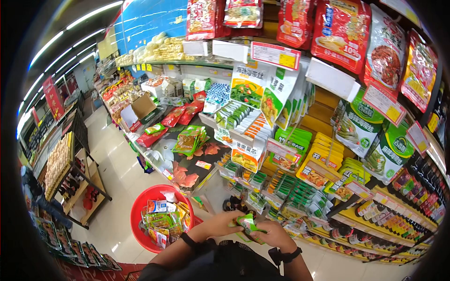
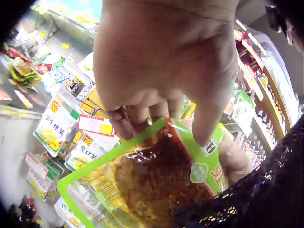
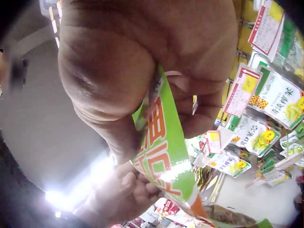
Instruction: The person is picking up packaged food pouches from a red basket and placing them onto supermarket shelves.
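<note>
A green-edged food packet point(image 1: 248, 223) is held in front of the body between both hands. My left hand point(image 1: 223, 225) pinches one edge of it, and my right hand point(image 1: 277, 235) grips the other side. Through the clear window of the packet point(image 2: 156, 180), dark reddish-brown shredded food shows in the left wrist view. Seen from the right wrist, the packet point(image 3: 164, 142) is bent, its green face with red-orange lettering lying between thumb and fingers. The left hand point(image 3: 121, 197) appears just beyond it there.
A red basket point(image 1: 136, 206) full of assorted packets stands on the floor at left. Similar green packets point(image 1: 190, 140) lie on a low display counter point(image 1: 206, 173). Hanging pickle packets point(image 1: 248, 157) and shelves of bottles fill the right. An egg rack point(image 1: 58, 159) stands across the aisle.
</note>
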### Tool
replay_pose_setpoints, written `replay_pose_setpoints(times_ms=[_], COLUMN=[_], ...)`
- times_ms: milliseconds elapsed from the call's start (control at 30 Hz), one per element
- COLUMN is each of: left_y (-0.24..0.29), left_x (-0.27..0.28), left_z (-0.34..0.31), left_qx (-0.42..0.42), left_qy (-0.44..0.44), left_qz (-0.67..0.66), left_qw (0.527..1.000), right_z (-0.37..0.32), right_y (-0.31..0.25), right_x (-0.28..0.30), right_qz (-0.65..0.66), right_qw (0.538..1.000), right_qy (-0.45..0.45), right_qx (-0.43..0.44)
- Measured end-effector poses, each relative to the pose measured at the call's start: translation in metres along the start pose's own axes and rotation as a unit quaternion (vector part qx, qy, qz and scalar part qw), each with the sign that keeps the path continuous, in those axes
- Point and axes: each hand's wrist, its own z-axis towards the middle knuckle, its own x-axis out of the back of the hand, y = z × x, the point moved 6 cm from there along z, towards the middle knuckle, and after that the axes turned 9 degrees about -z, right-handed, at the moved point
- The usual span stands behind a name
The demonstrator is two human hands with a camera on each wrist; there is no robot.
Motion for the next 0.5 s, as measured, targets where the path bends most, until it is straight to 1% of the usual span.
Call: replay_pose_setpoints(times_ms=[33,67,133,167,200,300,333,367,467,500], left_y=[-0.003,-0.004,-0.024,-0.03,-0.038,-0.06,-0.043,-0.039,-0.043,-0.045], left_x=[0.001,0.003,0.001,-0.001,-0.005,-0.02,-0.022,-0.023,-0.03,-0.031], left_z=[-0.001,-0.001,-0.003,-0.004,-0.007,-0.006,-0.003,0.001,0.011,0.015], left_qx=[0.03,0.013,0.009,0.006,0.05,0.083,0.055,0.05,0.03,0.022], left_qy=[-0.001,0.022,0.006,-0.002,-0.007,-0.05,-0.055,-0.052,-0.047,-0.047], left_qz=[-0.025,-0.031,-0.063,-0.079,-0.089,-0.111,-0.129,-0.125,-0.121,-0.112], left_qw=[0.999,0.999,0.998,0.997,0.995,0.989,0.989,0.99,0.991,0.992], right_z=[0.0,0.0,-0.002,-0.004,-0.005,-0.01,-0.012,-0.015,-0.024,-0.027], right_y=[-0.005,-0.01,-0.02,-0.021,-0.022,-0.027,-0.029,-0.03,-0.03,-0.027], right_x=[0.003,0.007,0.016,0.019,0.022,0.034,0.039,0.043,0.052,0.054], right_qz=[0.007,0.001,-0.013,-0.009,-0.004,-0.003,-0.006,0.001,0.001,0.024], right_qw=[1.0,0.999,0.996,0.995,0.995,0.992,0.991,0.989,0.982,0.978], right_qy=[0.009,0.031,0.073,0.082,0.091,0.118,0.128,0.146,0.19,0.205], right_qx=[0.021,0.031,0.053,0.05,0.048,0.035,0.029,0.015,-0.011,-0.023])
